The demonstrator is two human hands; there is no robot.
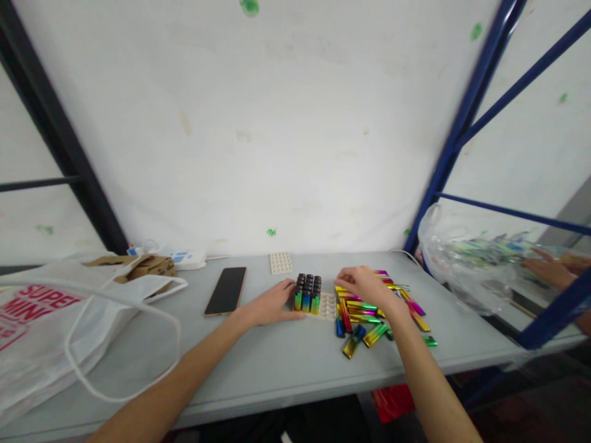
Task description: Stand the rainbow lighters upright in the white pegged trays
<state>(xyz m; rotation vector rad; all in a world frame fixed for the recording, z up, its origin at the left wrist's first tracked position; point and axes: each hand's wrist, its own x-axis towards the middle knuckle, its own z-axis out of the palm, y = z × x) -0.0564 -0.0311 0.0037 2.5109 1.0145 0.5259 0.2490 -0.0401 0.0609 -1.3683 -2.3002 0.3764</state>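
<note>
Several lighters [306, 294] with black tops and shiny green, blue and yellow bodies stand upright in rows at the left part of a white holed tray [327, 306]. Holes without lighters show on the tray's right part. My left hand [273, 303] grips the tray's left end, thumb along the front and fingers at the back beside the standing lighters. To the right, a loose pile of metallic coloured lighters [362, 311] lies on the table. My right hand [362, 284] is over the pile's left back side, its fingers curled together; what they hold is hidden.
A second white holed tray [281, 263] lies near the wall. Left of my hands are a phone [226, 291], a white plastic bag [69, 326] and a cardboard box [148, 269]. Beyond the blue frame [446, 147] are a clear plastic bag [466, 264] and another person's hands [549, 271].
</note>
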